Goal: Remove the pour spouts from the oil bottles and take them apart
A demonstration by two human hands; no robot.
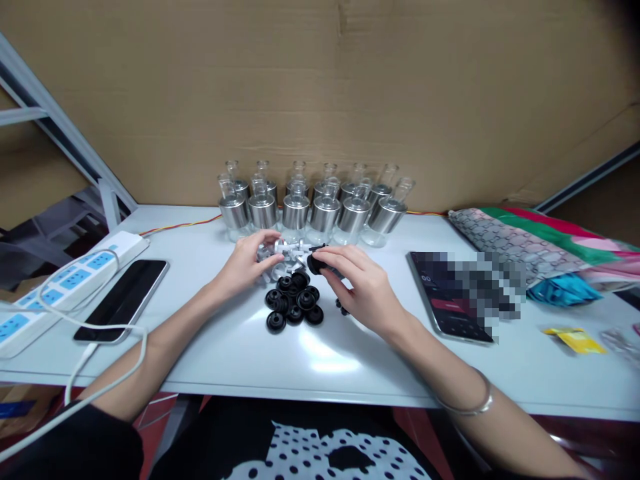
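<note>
My right hand (364, 283) pinches a black round cap (315, 264) between thumb and fingers, just above the table. My left hand (249, 261) is closed, thumb and fingers curled round a clear plastic piece (264, 253). Between the hands lie more clear and whitish plastic parts (296, 249), partly hidden by the fingers and too blurred to make out singly. Close in front of them is a pile of black round caps (295, 313) with stepped rings. A few tiny black pieces (342, 307) show under my right hand.
Two rows of glass bottles with silver metal bands (295, 212) stand behind the hands. At left are a power strip (75, 279), a phone (124, 300) and a white cable (143, 347). A tablet-like device (440, 300), colourful bag (540, 240) and yellow packet (577, 340) lie right.
</note>
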